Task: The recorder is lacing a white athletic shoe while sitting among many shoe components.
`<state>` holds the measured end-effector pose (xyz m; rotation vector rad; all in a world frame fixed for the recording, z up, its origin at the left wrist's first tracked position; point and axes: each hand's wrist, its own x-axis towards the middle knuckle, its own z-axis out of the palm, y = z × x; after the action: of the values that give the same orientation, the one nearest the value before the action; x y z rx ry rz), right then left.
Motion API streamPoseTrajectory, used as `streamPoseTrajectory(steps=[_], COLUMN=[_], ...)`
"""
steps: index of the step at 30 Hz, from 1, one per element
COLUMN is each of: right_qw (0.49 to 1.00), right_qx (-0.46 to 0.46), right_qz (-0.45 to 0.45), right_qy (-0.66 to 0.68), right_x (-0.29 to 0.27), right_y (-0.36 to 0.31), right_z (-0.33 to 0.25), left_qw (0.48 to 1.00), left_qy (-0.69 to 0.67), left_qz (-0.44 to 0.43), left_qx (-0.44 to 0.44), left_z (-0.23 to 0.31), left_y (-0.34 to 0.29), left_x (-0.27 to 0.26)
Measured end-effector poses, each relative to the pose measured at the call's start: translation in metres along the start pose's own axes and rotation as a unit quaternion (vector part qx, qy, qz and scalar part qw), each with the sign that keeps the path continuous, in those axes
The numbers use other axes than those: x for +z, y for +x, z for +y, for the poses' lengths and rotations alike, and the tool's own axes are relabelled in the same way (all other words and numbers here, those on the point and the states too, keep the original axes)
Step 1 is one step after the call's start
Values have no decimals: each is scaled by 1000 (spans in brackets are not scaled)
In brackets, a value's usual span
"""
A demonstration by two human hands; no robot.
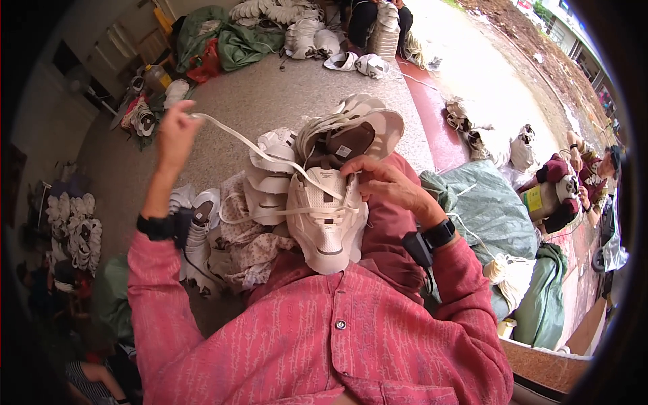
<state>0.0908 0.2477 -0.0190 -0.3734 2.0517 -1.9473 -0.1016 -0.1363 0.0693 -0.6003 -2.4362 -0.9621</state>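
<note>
A white shoe upper (329, 239) lies on my lap, toe toward me, with lace strands across its front. My left hand (177, 135) is raised to the left, fingers closed on one end of a flat white shoelace (246, 140). The lace runs tautly down to the upper's eyelets, and another length loops out to its left. At the upper's right top edge, my right hand (390, 183) grips it with bent fingers; the fingertips are partly hidden. Stacked uppers (266, 181) stand just left, and more nested uppers (385, 128) lie beyond it.
A green-grey sack (482, 209) stands to my right, with a bundle of cream laces (509, 273) beside it. More piles of uppers (74, 226) lie left, and others along the right. Another person (378, 27) sits at the far side; a further person (592, 179) works at right.
</note>
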Motion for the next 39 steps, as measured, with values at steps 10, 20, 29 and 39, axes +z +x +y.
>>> streamPoseTrajectory(steps=[10,20,29,39], right_qw=[968,973,925,896], right_qx=[-167,-90,-225,-239], right_qz=[13,11,75,-12], right_qy=[-188,-211,-298,-374], right_x=[18,9,9,6], right_y=[-26,-17,1,-17], right_z=[-20,-28,-34,-33], left_qw=[902,874,862,892], left_qy=[-181,-199,-219,-195], left_qz=[-288,-365,-402,-319], left_qx=[266,253,219,253], left_z=[125,113,113,119], left_y=[-97,-101,-95,-79], left_x=[80,87,88,107])
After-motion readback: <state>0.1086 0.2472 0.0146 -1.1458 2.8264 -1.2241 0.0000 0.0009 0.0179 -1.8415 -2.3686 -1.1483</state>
